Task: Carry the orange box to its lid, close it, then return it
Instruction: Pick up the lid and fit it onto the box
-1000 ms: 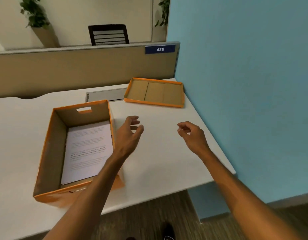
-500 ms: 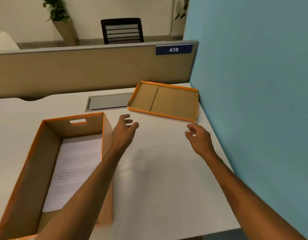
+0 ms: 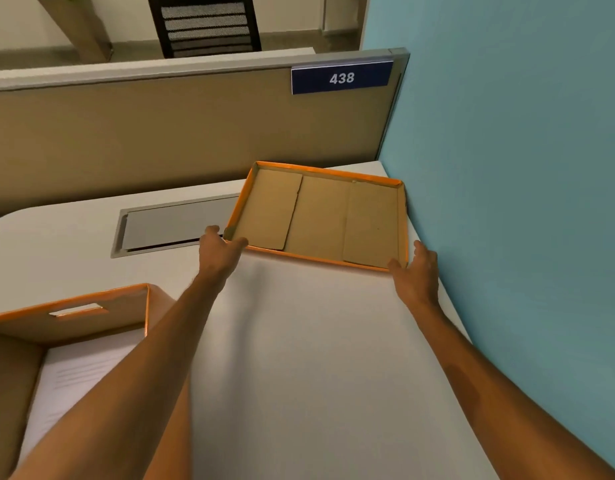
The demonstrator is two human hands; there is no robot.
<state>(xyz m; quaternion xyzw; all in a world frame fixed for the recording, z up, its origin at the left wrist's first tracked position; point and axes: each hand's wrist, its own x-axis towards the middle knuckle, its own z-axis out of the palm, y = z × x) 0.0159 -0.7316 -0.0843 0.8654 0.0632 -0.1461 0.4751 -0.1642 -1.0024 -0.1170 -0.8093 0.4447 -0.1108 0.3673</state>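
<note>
While both hands, left (image 3: 220, 249) and right (image 3: 417, 271), clasp the lid's (image 3: 320, 216) near corners, the sign (image 3: 341, 77) reads "438".

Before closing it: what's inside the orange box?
Inside the orange box lies white printed paper. The left forearm covers part; the near end is out of frame.

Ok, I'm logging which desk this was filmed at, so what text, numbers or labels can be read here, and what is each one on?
"438": white digits on the dark blue rectangular plate fixed to the top of the tan desk partition.
Printed lines on the white paper sheet inside the open orange cardboard box: too blurred to read.
Orange cardboard lid: no text visible.
</note>
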